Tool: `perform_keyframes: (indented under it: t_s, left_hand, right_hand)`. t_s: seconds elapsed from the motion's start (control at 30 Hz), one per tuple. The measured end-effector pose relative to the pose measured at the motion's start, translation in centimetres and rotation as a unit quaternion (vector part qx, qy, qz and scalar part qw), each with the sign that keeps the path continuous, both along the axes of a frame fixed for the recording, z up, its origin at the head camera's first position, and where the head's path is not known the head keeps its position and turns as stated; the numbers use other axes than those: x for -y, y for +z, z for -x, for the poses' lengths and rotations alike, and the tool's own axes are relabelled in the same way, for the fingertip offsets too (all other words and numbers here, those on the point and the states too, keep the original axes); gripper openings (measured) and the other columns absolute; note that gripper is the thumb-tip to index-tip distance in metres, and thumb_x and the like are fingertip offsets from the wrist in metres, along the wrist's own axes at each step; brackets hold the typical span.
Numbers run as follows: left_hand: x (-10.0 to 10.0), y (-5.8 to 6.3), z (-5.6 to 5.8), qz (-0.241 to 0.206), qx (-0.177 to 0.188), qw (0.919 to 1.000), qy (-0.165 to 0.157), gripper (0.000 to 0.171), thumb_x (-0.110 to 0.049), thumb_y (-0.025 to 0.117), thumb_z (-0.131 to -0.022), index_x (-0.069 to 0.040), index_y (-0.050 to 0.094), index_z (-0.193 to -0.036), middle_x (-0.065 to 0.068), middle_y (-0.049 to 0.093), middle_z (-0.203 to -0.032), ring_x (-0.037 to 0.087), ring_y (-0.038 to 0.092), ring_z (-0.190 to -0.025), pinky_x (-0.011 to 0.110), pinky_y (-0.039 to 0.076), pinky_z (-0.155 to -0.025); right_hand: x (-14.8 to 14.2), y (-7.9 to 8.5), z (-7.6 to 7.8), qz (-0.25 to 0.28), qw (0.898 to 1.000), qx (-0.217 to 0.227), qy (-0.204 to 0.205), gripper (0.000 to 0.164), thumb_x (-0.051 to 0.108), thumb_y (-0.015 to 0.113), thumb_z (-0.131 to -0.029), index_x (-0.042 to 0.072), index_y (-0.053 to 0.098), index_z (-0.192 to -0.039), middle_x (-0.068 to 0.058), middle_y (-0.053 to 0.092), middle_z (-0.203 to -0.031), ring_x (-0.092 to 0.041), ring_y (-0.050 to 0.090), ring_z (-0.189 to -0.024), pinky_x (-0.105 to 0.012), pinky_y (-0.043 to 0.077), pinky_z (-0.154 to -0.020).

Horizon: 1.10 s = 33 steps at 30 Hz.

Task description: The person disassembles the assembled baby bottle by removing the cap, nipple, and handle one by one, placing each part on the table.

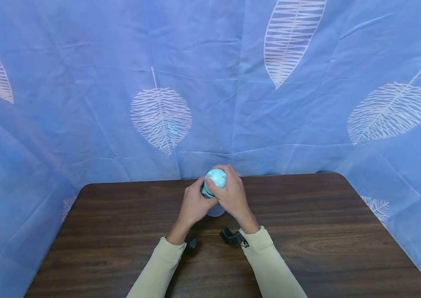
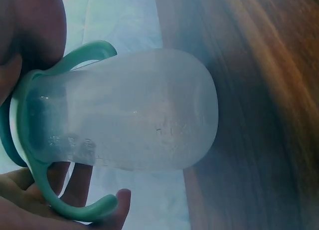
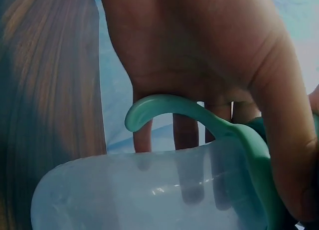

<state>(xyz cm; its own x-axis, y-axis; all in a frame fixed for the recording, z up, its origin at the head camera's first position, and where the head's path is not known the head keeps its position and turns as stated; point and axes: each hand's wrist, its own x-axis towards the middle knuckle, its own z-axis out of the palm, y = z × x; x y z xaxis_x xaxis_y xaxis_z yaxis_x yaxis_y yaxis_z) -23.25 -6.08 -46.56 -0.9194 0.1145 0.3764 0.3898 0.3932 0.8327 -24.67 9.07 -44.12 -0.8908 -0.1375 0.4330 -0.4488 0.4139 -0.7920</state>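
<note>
Both hands are on a translucent baby bottle (image 2: 134, 110) with a teal collar and two curved handles. In the head view it is upright near the table's far edge, topped by a light teal cap (image 1: 218, 176) with small ear-like bumps. My left hand (image 1: 194, 205) grips the bottle around its collar, with fingers by one curved handle (image 2: 75, 210). The right hand (image 1: 234, 193) holds the cap, its thumb across the near side. In the right wrist view, other right-hand fingers extend behind the other handle (image 3: 167, 104). Whether the bottle's base touches the table cannot be told.
A dark brown wooden table (image 1: 307, 240) with rounded far corners lies beneath the hands. Behind it hangs a blue cloth (image 1: 210, 103) printed with white leaves. A black strap (image 1: 233, 237) is on the right wrist, and a dark device (image 1: 191, 245) sits by the left wrist.
</note>
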Motion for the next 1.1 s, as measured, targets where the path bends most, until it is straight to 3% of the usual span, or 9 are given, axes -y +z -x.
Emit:
perform_keyframes:
  t_s: [0.2,0.4,1.1]
  left_hand:
    - [0.0,-0.3,0.1,0.003,-0.028,0.9996,-0.004,0.063,-0.029,0.088,-0.091,0.001,0.068,-0.143,0.017,0.076,-0.126,0.033,0.073,-0.111,0.052,0.061,-0.093]
    - [0.0,-0.5,0.2,-0.002,-0.045,0.999,0.001,0.062,-0.028,0.09,-0.09,0.003,0.069,-0.14,0.017,0.077,-0.123,0.032,0.074,-0.107,0.052,0.061,-0.09]
    - [-0.1,-0.7,-0.1,-0.001,-0.052,0.9986,0.01,0.068,-0.029,0.092,-0.089,0.004,0.068,-0.144,0.018,0.078,-0.122,0.031,0.075,-0.104,0.049,0.062,-0.087]
  right_hand:
    - [0.1,0.0,0.2,0.0,1.0,-0.009,-0.005,0.042,0.032,0.076,-0.102,0.002,0.068,-0.132,-0.012,0.066,-0.119,-0.031,0.065,-0.094,-0.049,0.057,-0.073]
    - [0.2,0.3,0.3,-0.001,1.0,0.001,-0.018,0.037,0.033,0.078,-0.101,0.008,0.07,-0.127,-0.01,0.067,-0.116,-0.029,0.065,-0.091,-0.047,0.058,-0.07]
    - [0.5,1.1,0.2,-0.012,0.999,0.029,-0.036,0.036,0.035,0.075,-0.1,0.008,0.071,-0.125,-0.01,0.068,-0.114,-0.028,0.065,-0.09,-0.047,0.057,-0.072]
